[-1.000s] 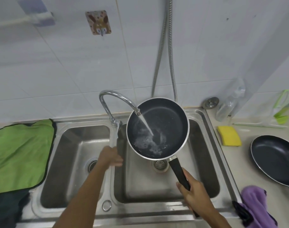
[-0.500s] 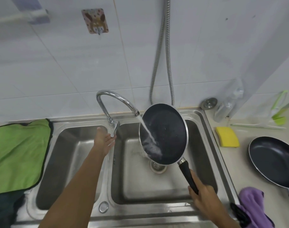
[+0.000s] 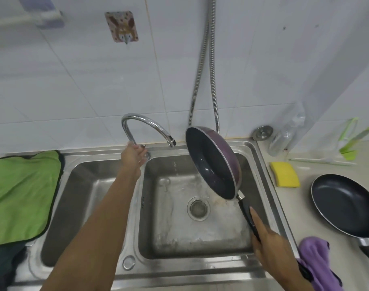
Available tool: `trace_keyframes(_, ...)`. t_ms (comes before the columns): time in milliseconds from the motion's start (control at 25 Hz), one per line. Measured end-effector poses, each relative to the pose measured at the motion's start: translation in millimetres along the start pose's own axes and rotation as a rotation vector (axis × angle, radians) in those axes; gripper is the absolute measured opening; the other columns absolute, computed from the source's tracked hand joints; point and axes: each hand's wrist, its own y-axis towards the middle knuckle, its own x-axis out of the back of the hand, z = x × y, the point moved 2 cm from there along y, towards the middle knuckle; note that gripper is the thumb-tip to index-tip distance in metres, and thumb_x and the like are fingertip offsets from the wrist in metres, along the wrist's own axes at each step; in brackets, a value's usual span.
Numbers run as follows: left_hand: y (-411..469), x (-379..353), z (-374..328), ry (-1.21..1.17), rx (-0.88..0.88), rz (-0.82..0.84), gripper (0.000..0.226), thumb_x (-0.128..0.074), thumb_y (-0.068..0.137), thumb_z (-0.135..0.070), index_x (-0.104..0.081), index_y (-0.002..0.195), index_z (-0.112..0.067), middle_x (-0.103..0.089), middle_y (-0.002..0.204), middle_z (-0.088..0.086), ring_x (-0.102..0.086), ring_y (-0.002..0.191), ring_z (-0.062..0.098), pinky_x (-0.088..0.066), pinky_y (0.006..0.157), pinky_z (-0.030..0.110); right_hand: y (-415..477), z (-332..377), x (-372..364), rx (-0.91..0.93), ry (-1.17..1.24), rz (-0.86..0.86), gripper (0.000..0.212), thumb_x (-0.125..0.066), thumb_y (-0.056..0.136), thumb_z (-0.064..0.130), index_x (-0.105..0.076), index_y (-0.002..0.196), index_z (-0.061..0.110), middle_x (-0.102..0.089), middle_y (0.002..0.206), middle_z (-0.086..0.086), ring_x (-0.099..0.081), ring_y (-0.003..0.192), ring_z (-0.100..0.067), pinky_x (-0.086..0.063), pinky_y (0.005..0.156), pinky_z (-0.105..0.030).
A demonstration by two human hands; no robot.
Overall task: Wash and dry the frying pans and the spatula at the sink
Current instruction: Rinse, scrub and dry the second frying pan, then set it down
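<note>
Right hand [image 3: 272, 246] wrapped round the black handle [image 3: 245, 211] of the frying pan [image 3: 211, 164], forefinger laid straight along the top of it. Pan held clear over the right basin of the sink [image 3: 158, 238], tipped steeply on edge, dark inside facing left, purple underside facing right. Its low rim hangs just right of the drain [image 3: 198, 207]. Basin floor wet and streaked.

Left hand [image 3: 133, 155] reaches across the divider to the foot of the faucet [image 3: 145, 122], fingers curled about the base (what exactly they grip there is hidden by the hand). Spout arches right, its tip near the pan's upper rim, not touching.

On the counter to the right:
- second frying pan [image 3: 343, 204], flat, inside up
- yellow sponge [image 3: 285, 174] between it and the sink
- purple cloth [image 3: 318, 263] at the near edge, beside the right wrist

Green cloth [image 3: 19, 196] lies left of the sink.
</note>
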Motion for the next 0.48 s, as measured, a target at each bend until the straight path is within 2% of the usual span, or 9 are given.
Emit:
trace_keyframes(80,-10.4,-1.5,3.3,-0.03,-0.005,0.023,0.022,-0.044,0.106,-0.031,-0.058,0.096,-0.018,-0.067,0.112,0.004,-0.068,0.092,0.015,-0.046,0.073,0.029,-0.5,0.2,-0.5,-0.006,-0.02,-0.041,0.106,-0.08,0.079,0.016,-0.014,0.161,0.031,-0.064,0.068,0.0,-0.049,0.038,-0.014,-0.043,0.04,-0.029)
trace_keyframes(120,-15.8,-0.1,6.8,-0.008,-0.012,0.052,0.019,-0.046,0.105,-0.031,-0.061,0.101,-0.02,-0.068,0.111,0.0,-0.067,0.09,0.013,-0.047,0.079,0.032,-0.8,0.2,0.5,-0.014,-0.034,-0.073,0.106,-0.082,0.077,0.013,-0.018,0.16,0.029,-0.064,0.067,-0.001,-0.049,0.038,-0.016,-0.042,0.039,-0.03)
trace_keyframes(200,-28.3,5.4,14.0,0.069,-0.03,0.11,0.028,-0.05,0.103,-0.036,-0.062,0.124,-0.022,-0.069,0.116,-0.006,-0.066,0.106,0.014,-0.049,0.092,0.041,-1.8,2.5,4.2,-0.036,-0.047,-0.112,0.105,-0.081,0.077,0.012,-0.017,0.158,0.031,-0.064,0.069,-0.002,-0.044,0.039,-0.016,-0.043,0.04,-0.033)
trace_keyframes(320,-55.6,12.3,36.9,0.175,-0.082,0.202,0.041,-0.05,0.104,-0.043,-0.053,0.139,-0.024,-0.065,0.131,-0.004,-0.063,0.12,0.019,-0.051,0.091,0.043,-14.0,12.9,7.1,-0.046,0.012,-0.181,0.098,-0.078,0.08,0.013,-0.02,0.156,0.034,-0.069,0.077,-0.005,-0.055,0.043,-0.022,-0.047,0.042,-0.036)
trace_keyframes(400,-85.6,16.6,65.2,0.21,-0.076,0.266,0.041,-0.051,0.104,-0.043,-0.052,0.139,-0.022,-0.067,0.132,-0.003,-0.066,0.119,0.02,-0.052,0.089,0.041,-25.5,22.4,5.6,-0.052,0.078,-0.213,0.093,-0.078,0.079,0.009,-0.03,0.155,0.031,-0.072,0.083,-0.007,-0.064,0.048,-0.026,-0.051,0.044,-0.037)
trace_keyframes(480,-118.8,21.9,102.1,0.284,-0.028,0.31,0.036,-0.054,0.103,-0.04,-0.059,0.131,-0.019,-0.072,0.127,-0.003,-0.071,0.113,0.019,-0.054,0.088,0.04,-36.8,31.9,3.3,-0.054,0.119,-0.231,0.091,-0.081,0.075,0.004,-0.039,0.152,0.027,-0.073,0.083,-0.008,-0.065,0.049,-0.026,-0.05,0.042,-0.036)
